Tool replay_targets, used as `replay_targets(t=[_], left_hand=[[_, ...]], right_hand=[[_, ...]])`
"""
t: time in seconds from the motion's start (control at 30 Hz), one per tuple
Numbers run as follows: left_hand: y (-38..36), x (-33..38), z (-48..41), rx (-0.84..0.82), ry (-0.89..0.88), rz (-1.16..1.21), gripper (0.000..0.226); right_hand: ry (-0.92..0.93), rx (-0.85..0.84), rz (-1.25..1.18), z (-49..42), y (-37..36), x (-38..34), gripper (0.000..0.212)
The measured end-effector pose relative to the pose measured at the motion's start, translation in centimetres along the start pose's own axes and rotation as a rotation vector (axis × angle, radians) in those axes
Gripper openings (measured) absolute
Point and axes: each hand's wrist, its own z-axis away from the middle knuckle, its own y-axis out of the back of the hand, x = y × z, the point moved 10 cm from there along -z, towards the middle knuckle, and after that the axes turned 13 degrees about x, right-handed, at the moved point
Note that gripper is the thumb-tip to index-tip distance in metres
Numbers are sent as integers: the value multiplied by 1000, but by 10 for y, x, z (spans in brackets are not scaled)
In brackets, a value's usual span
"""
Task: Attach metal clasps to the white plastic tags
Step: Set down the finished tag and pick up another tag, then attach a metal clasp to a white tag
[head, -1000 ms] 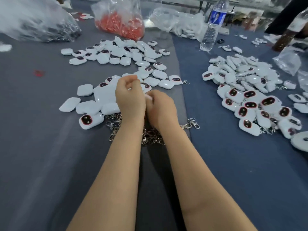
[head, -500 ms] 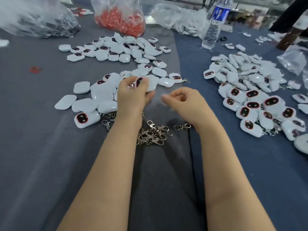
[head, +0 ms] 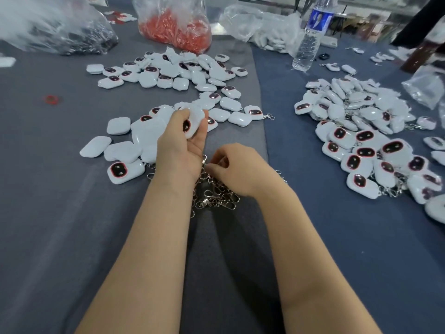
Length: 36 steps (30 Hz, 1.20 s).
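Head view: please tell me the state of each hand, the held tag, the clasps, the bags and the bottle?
left hand: closed around a white tag, raised off the table
white tag: held, no clasp seen on it
right hand: fingers pinched over the clasp pile; grip hidden
metal clasps: loose, tangled heap
bag of red pieces: open at top
water bottle: upright, nearly empty

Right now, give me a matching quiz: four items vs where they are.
Items:
1. water bottle
2. bag of red parts
3. metal clasps
4. white tag

Places:
A. held in the left hand
B. loose pile under the right hand
C. far edge, right of centre, upright
D. far edge, centre-left

Pairs: 1-C, 2-D, 3-B, 4-A
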Motion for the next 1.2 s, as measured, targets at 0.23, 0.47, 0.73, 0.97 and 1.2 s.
replay_targets(t=[0.23,0.47,0.73,0.97,1.2], left_hand=[[-1,0,-5,-15,-52,-39,13],[-6,10,0,-53,-215,-188,22],[-6,10,0,-32,-246,-244,21],[-24,0,15,-169,-518,-834,20],[-35,-13,24,-297,-663,-1115,9]], right_hand=[[36,-31,23,1,-6,-7,11],[40,-140,42,6,-11,-7,14],[-34,84,-133,-7,9,8,15],[-350,417,-1029,-10,42,52,17],[-392,415,-1151,-10,42,55,13]])
